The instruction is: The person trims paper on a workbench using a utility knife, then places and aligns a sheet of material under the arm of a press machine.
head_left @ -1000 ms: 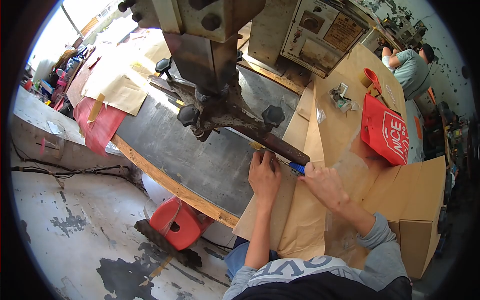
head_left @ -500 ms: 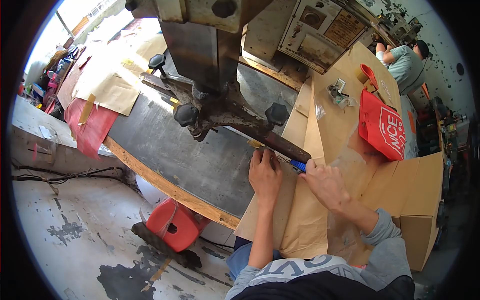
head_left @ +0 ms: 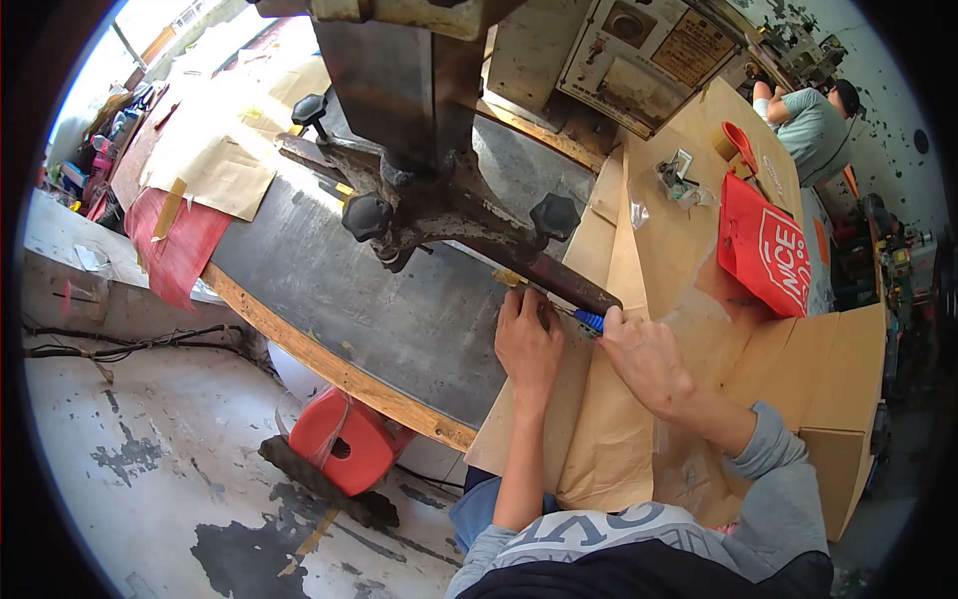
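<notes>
My right hand (head_left: 649,361) is wrapped round a tool with a ribbed blue handle (head_left: 589,320), just below the end of a dark metal arm (head_left: 574,285). The tool's thin front part points left towards my left hand (head_left: 529,344), and its tip is hard to see. My left hand has its fingers bent together beside a small brass-coloured piece (head_left: 508,278); what they hold, if anything, is hidden. Under both wrists lies brown cardboard (head_left: 609,429), at the right end of a grey, wood-edged work surface (head_left: 389,334).
A heavy machine column (head_left: 384,100) with black knobs (head_left: 366,216) rises ahead. To the right are a red bag (head_left: 763,250), orange-handled scissors (head_left: 738,143) and a cardboard box (head_left: 833,399). A red stool (head_left: 344,439) stands below left. Another person (head_left: 813,130) sits at the far right.
The view has shifted slightly. Both hands keep nearly the same places, and the blue handle has moved a little down and left with my right hand still on it.
</notes>
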